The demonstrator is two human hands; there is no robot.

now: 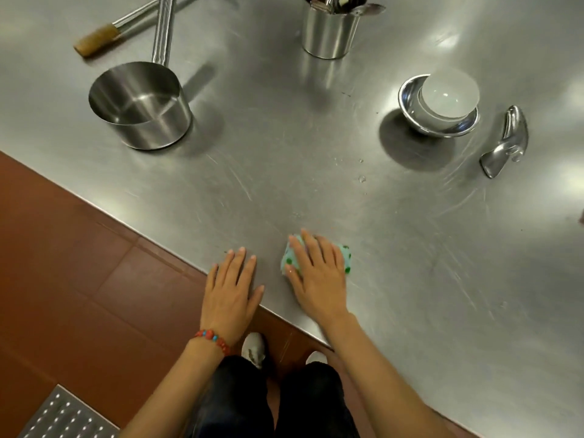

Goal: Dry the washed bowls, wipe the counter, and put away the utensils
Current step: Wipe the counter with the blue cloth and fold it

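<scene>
My right hand [317, 273] presses flat on a folded light-green cloth with dark green dots [347, 256] near the front edge of the steel counter [410, 248]. My left hand [232, 286] lies flat on the counter edge beside it, fingers apart, holding nothing. A white bowl [448, 94] sits inside a steel bowl [410, 99] at the back right. A steel utensil holder [328, 33] with several utensils stands at the back. A few water drops [361, 178] lie mid-counter.
A steel saucepan [142, 105] with a long handle stands at the left, and a wooden-tipped handle [98, 42] lies behind it. A curved metal utensil [508, 140] lies right of the bowls. Below the counter edge are brown floor tiles [79, 263] and a floor grate [66, 415].
</scene>
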